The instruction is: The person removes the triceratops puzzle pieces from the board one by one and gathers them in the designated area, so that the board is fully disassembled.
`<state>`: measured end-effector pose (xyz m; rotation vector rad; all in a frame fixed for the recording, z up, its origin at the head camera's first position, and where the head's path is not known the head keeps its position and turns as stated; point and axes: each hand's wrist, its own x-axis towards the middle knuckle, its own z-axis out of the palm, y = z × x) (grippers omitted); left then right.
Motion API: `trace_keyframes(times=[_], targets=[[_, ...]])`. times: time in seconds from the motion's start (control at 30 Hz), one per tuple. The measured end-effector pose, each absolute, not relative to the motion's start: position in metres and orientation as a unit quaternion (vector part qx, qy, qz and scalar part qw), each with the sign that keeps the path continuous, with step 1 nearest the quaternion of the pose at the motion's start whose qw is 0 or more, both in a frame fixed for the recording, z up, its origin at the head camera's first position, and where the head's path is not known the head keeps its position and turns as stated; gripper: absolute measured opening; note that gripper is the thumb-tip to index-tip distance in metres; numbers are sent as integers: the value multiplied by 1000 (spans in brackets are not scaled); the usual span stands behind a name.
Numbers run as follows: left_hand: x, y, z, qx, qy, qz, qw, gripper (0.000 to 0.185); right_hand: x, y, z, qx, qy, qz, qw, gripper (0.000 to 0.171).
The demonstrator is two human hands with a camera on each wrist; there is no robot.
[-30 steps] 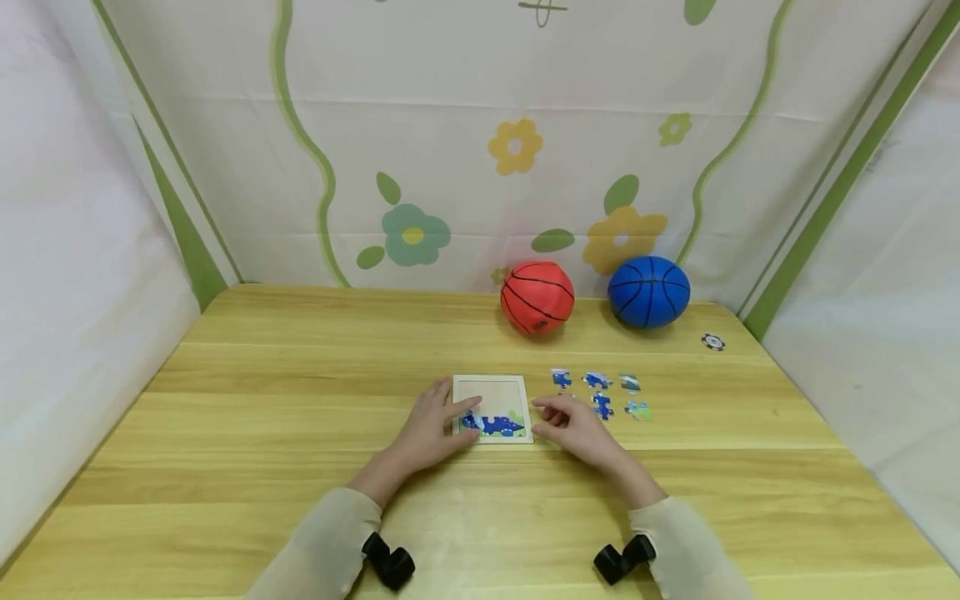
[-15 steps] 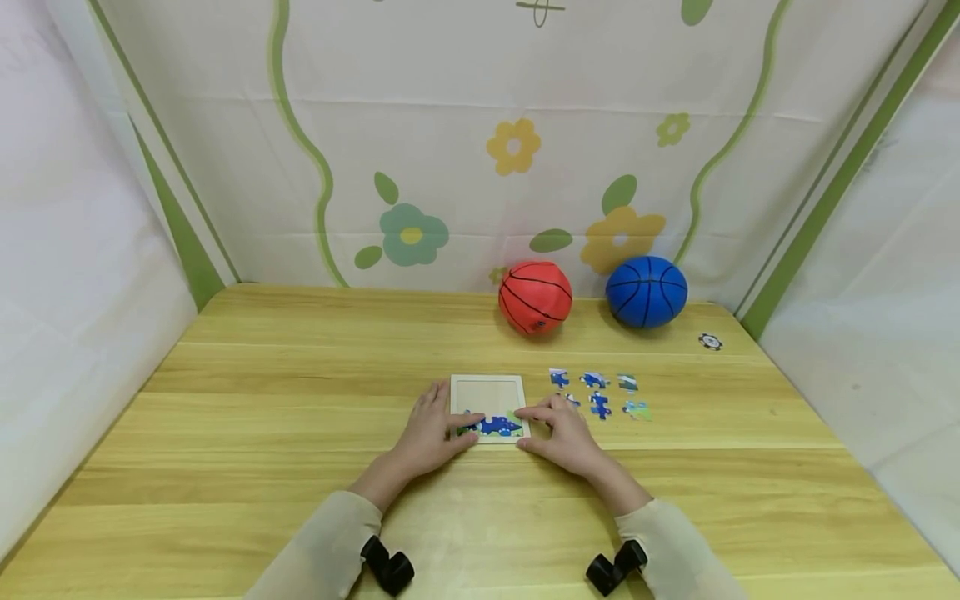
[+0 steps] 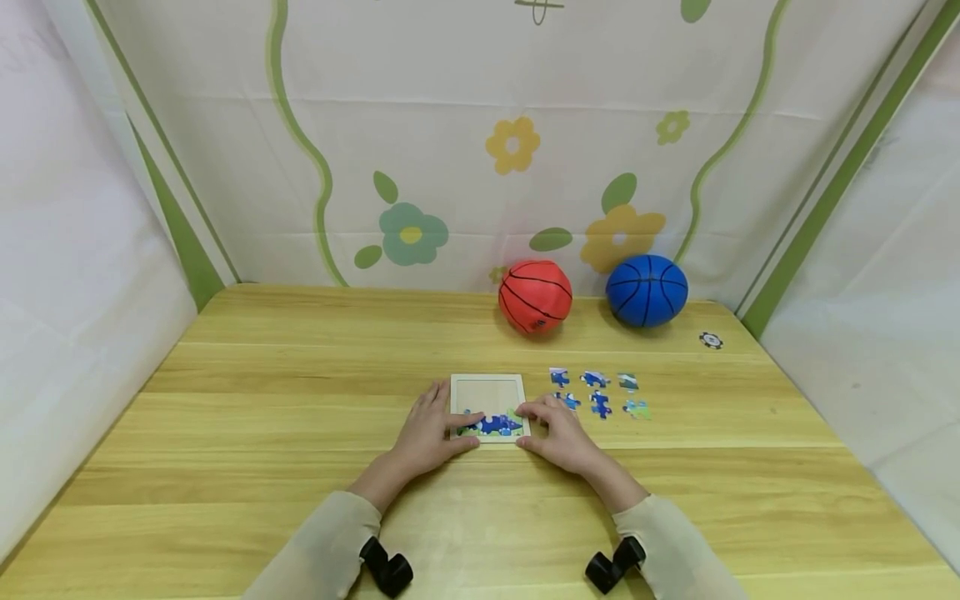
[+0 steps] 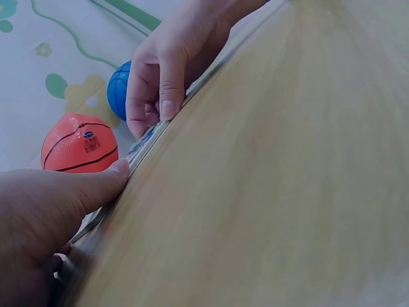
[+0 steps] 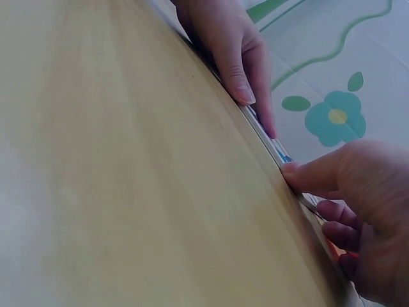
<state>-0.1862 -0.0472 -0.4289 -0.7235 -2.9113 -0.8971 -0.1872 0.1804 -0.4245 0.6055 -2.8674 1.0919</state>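
Note:
A square wooden puzzle tray (image 3: 487,392) lies flat on the table, with blue and green jigsaw pieces (image 3: 498,425) joined along its near side and bare wood behind them. My left hand (image 3: 429,430) grips the tray's near left corner: thumb on the front edge, index finger over the pieces, the others along the left side. At the near right corner my right hand (image 3: 558,433) holds the tray, thumb at the front edge and index fingertip on the pieces. Both wrist views show thumbs (image 4: 105,185) at the tray's rim. Several loose jigsaw pieces (image 3: 600,405) lie right of the tray.
A red ball (image 3: 536,297) and a blue ball (image 3: 647,291) with basketball lines stand at the table's back edge. A round black-and-white chip (image 3: 711,340) lies at the far right. Behind the table (image 3: 262,400) hangs a flower-patterned cloth (image 3: 450,150).
My right hand has moved left from beside the tray onto its near right corner. The left index finger has come down nearer the pieces. The loose pieces have stayed put.

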Motion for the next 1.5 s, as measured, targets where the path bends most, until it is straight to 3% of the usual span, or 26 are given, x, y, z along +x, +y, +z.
trace_keyframes(times=[0.47, 1.0, 1.5], targets=[[-187, -47, -430, -234, -929, -286, 9, 38, -190, 176, -428, 176, -883, 435, -13, 28], [-187, -48, -429, -240, -929, -280, 6, 38, -190, 177, -423, 172, -900, 399, -11, 26], [-186, -48, -429, -243, -927, -284, 13, 38, -179, 265, -396, 154, -896, 416, 3, 29]])
